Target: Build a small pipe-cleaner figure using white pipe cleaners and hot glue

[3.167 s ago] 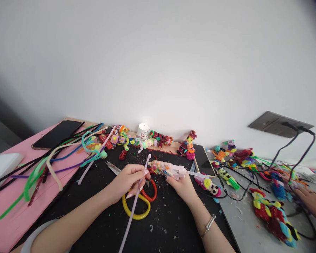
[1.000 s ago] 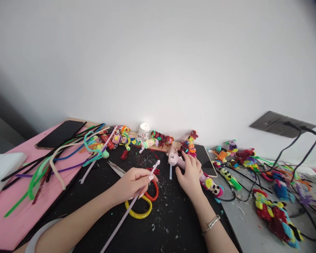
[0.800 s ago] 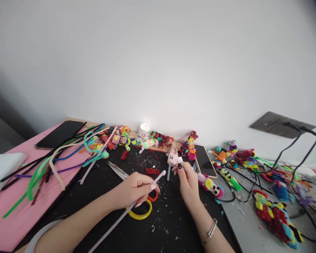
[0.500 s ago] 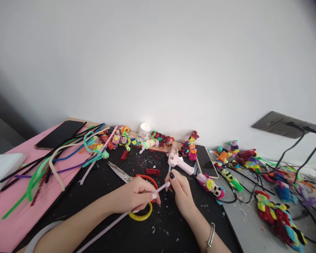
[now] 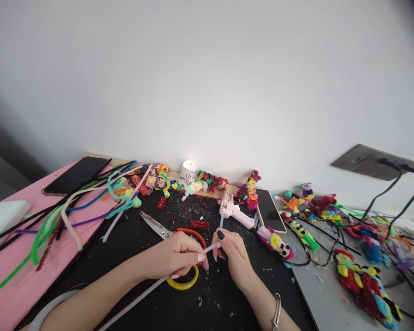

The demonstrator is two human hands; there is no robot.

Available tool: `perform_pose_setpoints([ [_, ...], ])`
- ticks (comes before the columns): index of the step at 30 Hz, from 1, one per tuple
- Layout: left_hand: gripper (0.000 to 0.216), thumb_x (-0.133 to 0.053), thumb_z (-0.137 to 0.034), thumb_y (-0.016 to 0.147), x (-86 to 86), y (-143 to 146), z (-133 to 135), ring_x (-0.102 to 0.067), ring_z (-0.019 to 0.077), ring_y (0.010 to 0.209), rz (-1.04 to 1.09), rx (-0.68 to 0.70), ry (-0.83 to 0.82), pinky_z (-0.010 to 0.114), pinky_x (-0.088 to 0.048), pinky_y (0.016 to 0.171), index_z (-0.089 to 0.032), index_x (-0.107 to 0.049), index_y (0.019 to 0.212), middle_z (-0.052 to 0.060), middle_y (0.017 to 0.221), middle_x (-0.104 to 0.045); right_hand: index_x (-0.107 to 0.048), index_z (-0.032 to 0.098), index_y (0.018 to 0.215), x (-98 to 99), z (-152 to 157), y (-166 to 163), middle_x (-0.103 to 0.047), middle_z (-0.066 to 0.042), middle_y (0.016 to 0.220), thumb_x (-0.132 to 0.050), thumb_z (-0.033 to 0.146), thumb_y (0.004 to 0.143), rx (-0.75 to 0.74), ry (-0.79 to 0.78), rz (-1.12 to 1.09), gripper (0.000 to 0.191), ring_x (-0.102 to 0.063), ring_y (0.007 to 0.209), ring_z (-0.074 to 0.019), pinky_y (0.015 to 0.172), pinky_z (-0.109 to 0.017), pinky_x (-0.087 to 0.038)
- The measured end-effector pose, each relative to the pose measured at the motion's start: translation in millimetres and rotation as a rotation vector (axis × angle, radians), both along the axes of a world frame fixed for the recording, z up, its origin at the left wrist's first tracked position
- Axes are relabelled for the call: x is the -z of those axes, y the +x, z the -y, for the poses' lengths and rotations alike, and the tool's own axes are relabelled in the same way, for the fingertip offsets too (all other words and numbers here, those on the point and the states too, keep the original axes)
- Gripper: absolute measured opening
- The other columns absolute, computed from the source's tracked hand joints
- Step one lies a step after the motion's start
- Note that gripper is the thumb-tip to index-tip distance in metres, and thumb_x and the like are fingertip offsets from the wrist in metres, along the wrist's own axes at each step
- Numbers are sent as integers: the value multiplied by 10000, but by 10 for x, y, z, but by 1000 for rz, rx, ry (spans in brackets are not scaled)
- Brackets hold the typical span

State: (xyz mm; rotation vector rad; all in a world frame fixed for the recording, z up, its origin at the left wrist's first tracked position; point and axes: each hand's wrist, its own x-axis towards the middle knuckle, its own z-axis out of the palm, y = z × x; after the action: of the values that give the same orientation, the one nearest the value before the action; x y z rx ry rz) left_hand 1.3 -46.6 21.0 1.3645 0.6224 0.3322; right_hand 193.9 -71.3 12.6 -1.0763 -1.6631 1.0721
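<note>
Lilac pipe cleaner [image 5: 134, 301] is over the black mat [image 5: 189, 317], gripped by the left hand [image 5: 175, 254], tip pinched in the right hand [image 5: 233, 253], and imo the pink glue gun [image 5: 236, 213] could get knocked askew if that hand bumps the glue stick [image 5: 221, 222] poking out its back.

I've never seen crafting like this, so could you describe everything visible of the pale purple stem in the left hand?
The pale purple stem is long, thin and slightly fuzzy-looking, like a pipe cleaner. The left hand pinches it near one end. That short end slants up to the right hand, whose fingers meet its tip; whether they grip it is unclear. The rest runs nearly straight toward the lower left, above the black work surface, and leaves the picture, hiding its far end.
</note>
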Motion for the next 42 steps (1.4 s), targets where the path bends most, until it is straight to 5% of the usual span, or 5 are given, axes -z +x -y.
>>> perform_pose_setpoints([
  [32, 325, -517, -374, 874, -5, 5, 2, -240, 39, 307, 60, 20, -90, 182, -174, 357, -106, -696, 831, -84, 364, -365, -338, 202, 574, 18, 43, -71, -341, 44, 548, -311, 338, 973, 149, 161, 209, 423, -324, 505, -106, 495, -246, -245],
  [42, 315, -515, -359, 880, 61, -9, -16, -241, 35, 308, 84, 12, -91, 175, -174, 353, -98, -687, 846, -87, 375, -381, -291, 207, 596, -2, 47, -81, -337, 41, 558, -328, 196, 938, 178, 339, 374, 343, -344, 513, -109, 508, -249, -243],
])
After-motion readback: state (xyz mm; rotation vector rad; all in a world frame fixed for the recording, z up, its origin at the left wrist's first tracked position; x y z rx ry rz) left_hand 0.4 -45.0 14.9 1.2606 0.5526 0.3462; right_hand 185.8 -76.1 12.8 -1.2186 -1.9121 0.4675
